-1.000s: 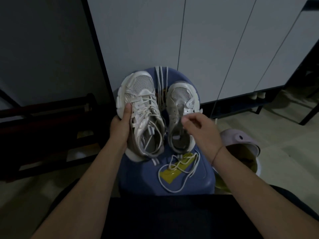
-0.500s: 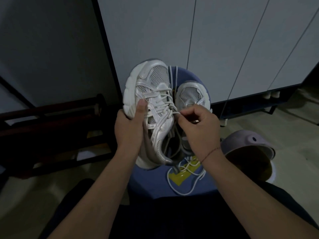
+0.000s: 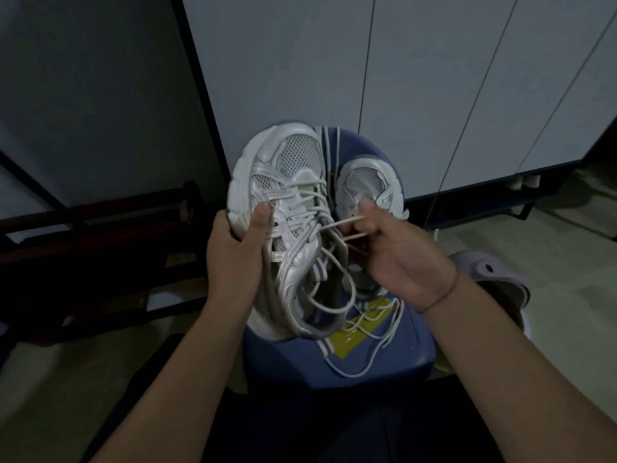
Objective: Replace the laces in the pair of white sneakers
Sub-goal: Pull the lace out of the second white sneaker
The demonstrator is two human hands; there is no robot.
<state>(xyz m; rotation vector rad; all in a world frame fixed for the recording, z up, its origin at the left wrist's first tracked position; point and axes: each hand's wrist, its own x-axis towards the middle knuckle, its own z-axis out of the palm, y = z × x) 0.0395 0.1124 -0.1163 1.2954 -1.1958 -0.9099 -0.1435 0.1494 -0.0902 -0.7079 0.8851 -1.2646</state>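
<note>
L hand (image 3: 233,252): grip wrapped round the side of the laced sneaker (image 3: 287,195), held up over the blue stool (image 3: 410,349), prob to brace it. R hand (image 3: 400,262): grip pinching its lace (image 3: 337,224), pulled taut sideways, prob to work it loose. Other sneaker (image 3: 365,183) sits on the stool, spare laces (image 3: 374,324) just beside

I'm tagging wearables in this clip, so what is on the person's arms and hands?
The left forearm and right forearm are bare, with no sleeves showing. The left hand has no glove, ring or watch in view. The right hand is ungloved too, and a thin reddish cord bracelet circles its wrist.
</note>
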